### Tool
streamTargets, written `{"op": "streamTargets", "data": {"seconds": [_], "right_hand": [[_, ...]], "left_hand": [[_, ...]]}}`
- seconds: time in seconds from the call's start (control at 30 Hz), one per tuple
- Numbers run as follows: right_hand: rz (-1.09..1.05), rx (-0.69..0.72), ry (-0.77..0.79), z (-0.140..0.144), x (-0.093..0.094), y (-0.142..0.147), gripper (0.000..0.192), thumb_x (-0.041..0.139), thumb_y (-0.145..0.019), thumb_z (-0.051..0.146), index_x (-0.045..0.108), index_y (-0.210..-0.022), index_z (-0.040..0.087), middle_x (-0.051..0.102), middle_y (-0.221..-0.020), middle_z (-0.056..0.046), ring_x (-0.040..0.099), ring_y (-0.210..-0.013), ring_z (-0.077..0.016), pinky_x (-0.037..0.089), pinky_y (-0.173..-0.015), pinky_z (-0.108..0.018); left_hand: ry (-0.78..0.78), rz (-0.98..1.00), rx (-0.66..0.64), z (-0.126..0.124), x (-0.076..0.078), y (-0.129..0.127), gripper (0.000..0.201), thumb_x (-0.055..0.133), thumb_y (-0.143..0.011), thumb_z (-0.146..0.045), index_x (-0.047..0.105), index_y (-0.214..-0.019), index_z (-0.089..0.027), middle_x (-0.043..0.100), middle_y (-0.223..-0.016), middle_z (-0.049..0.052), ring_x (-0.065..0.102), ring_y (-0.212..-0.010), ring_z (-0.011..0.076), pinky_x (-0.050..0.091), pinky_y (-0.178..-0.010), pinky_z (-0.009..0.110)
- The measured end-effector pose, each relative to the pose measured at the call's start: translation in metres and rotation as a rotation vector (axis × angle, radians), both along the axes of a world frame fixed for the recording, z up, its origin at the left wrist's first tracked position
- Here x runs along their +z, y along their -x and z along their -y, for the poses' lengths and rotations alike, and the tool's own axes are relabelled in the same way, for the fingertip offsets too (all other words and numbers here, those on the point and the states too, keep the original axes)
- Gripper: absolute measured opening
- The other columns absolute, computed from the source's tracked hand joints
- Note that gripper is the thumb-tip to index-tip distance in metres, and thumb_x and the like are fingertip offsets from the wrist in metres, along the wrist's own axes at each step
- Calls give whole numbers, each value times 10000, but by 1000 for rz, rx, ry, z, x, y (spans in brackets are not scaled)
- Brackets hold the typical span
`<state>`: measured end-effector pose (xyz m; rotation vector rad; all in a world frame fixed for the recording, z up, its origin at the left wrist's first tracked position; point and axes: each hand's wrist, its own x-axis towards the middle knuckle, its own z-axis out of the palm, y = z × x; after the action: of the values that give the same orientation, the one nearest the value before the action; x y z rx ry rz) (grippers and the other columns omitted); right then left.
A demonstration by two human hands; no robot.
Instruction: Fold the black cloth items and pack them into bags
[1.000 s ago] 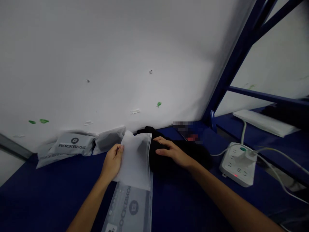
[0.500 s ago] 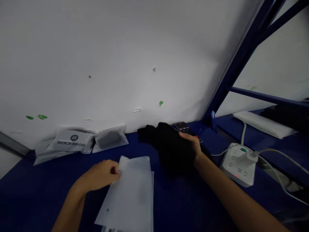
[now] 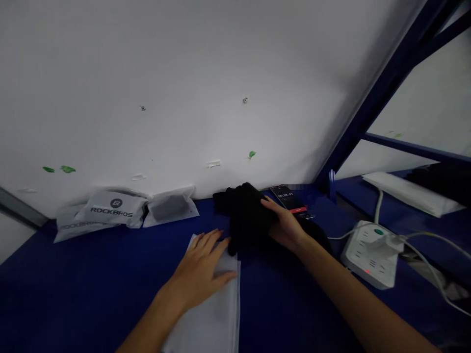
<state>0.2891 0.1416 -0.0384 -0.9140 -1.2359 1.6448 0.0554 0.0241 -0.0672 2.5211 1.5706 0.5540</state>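
Observation:
My left hand lies flat with fingers spread on a stack of white plastic bags on the blue table. My right hand grips a black fabric item just beyond the bags, near the wall. The fabric's near edge touches the top of the bag stack, by my left fingertips.
White ROCKBROS packets and another packet lean against the wall at the left. A phone showing a timer lies behind my right hand. A white power strip with cables sits at the right, by a blue rack post.
My left hand has laid the white bag down on the stack and now presses on it. My right hand lifted the black fabric and shifted it left, towards the bags.

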Motion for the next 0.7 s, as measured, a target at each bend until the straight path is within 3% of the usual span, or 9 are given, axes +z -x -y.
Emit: {"op": "streamTargets", "data": {"seconds": [0.1,0.17,0.27,0.33,0.43,0.5,0.6,0.67,0.7], "right_hand": [[-44,-55,-129,1,9,-7,328,519,-863,514,599,-1060,264,696,-1047,-71,667,-954,-281,533,-810,-424],[1,-193,-243,-4,8,-9,257,584,-835,489,559,-954,263,666,-984,-48,645,-900,-248,519,-776,-385],[279,-478,-477,-18,-2,-10,266,695,-756,377,474,-808,238,579,-834,-14,573,-781,-200,487,-738,-345],[500,-542,-632,-24,-9,-10,200,664,-772,321,488,-783,227,548,-807,-20,539,-752,-195,479,-732,-354],[695,-388,-836,-21,-15,-10,78,604,-807,244,590,-873,206,574,-929,-66,561,-871,-223,489,-817,-391],[806,-203,-958,-13,-17,-8,280,611,-790,203,635,-1068,221,573,-1128,-101,547,-1067,-263,460,-947,-445],[992,73,-1048,-1,-24,-6,672,695,-719,205,532,-1363,313,434,-1440,-107,392,-1325,-342,352,-1074,-562],[1072,99,-1040,1,-30,-2,733,738,-714,244,504,-1403,334,393,-1492,-108,343,-1362,-372,323,-1079,-610],[1092,55,-1028,1,-32,0,658,734,-743,264,543,-1370,327,422,-1470,-112,358,-1346,-375,329,-1069,-616]], "left_hand": [[110,1,-15,5,-13,1,847,626,-793,-693,363,-1508,-322,425,-1539,126,340,-1446,349,245,-1161,631],[139,7,-11,6,-17,4,877,642,-745,-733,400,-1489,-338,405,-1553,130,324,-1452,373,214,-1157,670],[121,18,-15,7,-15,4,820,675,-732,-707,478,-1437,-337,446,-1521,138,348,-1436,391,214,-1149,694],[102,26,-39,8,-12,1,780,716,-764,-589,448,-1455,-345,451,-1515,123,370,-1430,362,246,-1164,657],[91,8,-94,9,-9,-6,736,710,-803,-344,410,-1475,-346,413,-1539,100,362,-1442,309,287,-1183,586],[90,-15,-115,10,-8,-11,639,676,-825,-300,474,-1430,-324,428,-1526,106,357,-1445,301,292,-1184,576],[112,-20,-120,10,-7,-15,578,677,-831,-497,546,-1356,-293,462,-1493,128,377,-1426,333,301,-1166,607],[128,-14,-110,11,-7,-17,712,684,-759,-660,553,-1344,-276,474,-1478,142,388,-1411,366,291,-1157,639],[135,-11,-104,11,-7,-17,765,689,-724,-700,553,-1343,-272,475,-1475,145,392,-1404,376,286,-1155,649]]}}
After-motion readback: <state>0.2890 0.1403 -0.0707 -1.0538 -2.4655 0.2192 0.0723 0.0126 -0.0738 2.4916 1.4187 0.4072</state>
